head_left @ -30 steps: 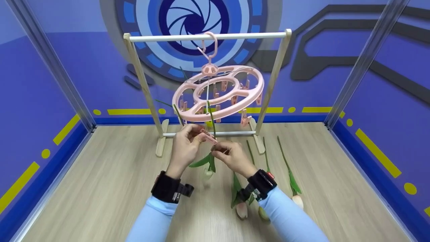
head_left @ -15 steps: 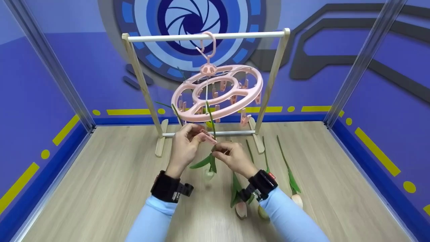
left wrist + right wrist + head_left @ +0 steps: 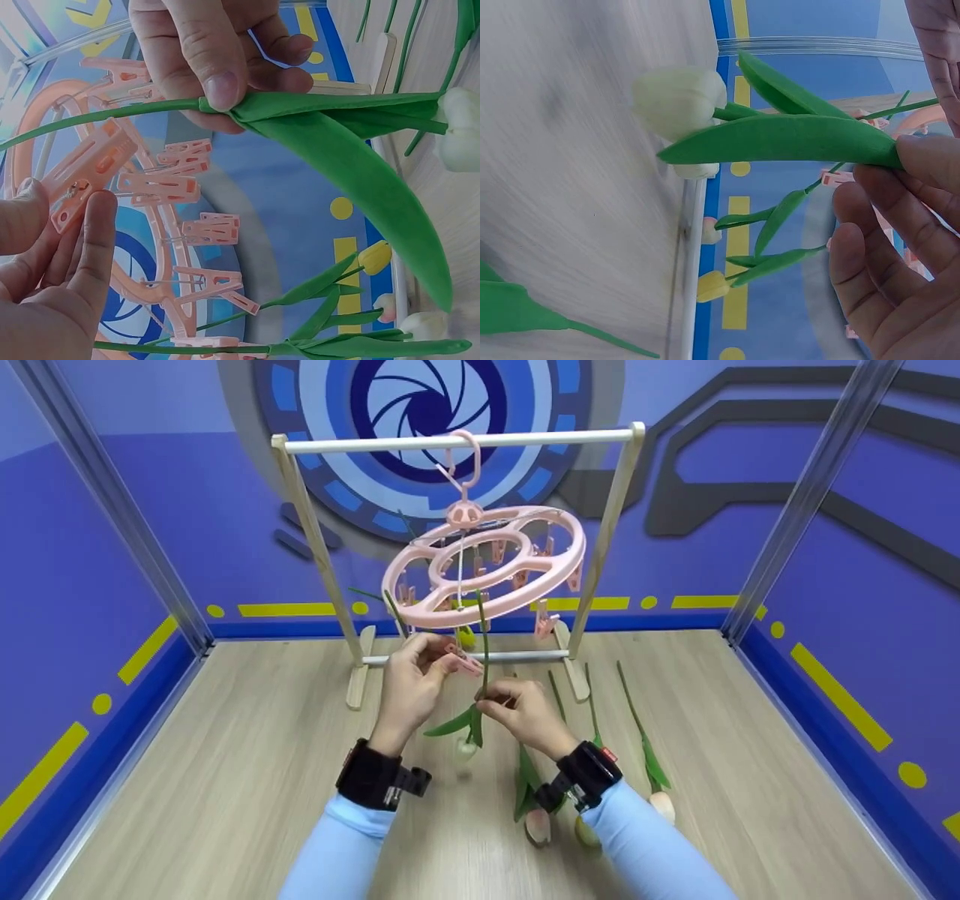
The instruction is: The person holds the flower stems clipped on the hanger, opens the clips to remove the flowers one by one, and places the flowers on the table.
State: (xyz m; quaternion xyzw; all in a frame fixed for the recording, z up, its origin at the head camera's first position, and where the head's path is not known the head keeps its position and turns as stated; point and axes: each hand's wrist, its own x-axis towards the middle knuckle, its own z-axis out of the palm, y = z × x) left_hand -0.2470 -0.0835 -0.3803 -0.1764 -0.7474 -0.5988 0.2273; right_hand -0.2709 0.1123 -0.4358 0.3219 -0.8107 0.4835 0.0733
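Observation:
My left hand (image 3: 412,682) pinches a pink clothespin (image 3: 90,172) that hangs from the round pink drying hanger (image 3: 517,598). Between the thumb and fingers of my right hand (image 3: 525,716) is the stem of a white artificial tulip (image 3: 675,101), its bloom hanging down and its bare stem end pointing up. In the left wrist view the green stem (image 3: 142,110) passes close by the clothespin's tip; whether they touch I cannot tell. Behind, a yellow tulip (image 3: 375,257) and other tulips hang head down from the hanger.
The hanger hooks over the top bar of a wooden rack (image 3: 555,438). It tilts, with several free clothespins (image 3: 545,620) below its ring. Several tulips lie on the table at right, among them a pink-white one (image 3: 538,826) under my right wrist and another white tulip (image 3: 663,806).
The tulip's stem has shifted slightly right, away from the clothespin's tip, as my right hand moved a little. My left hand stays on the clothespin.

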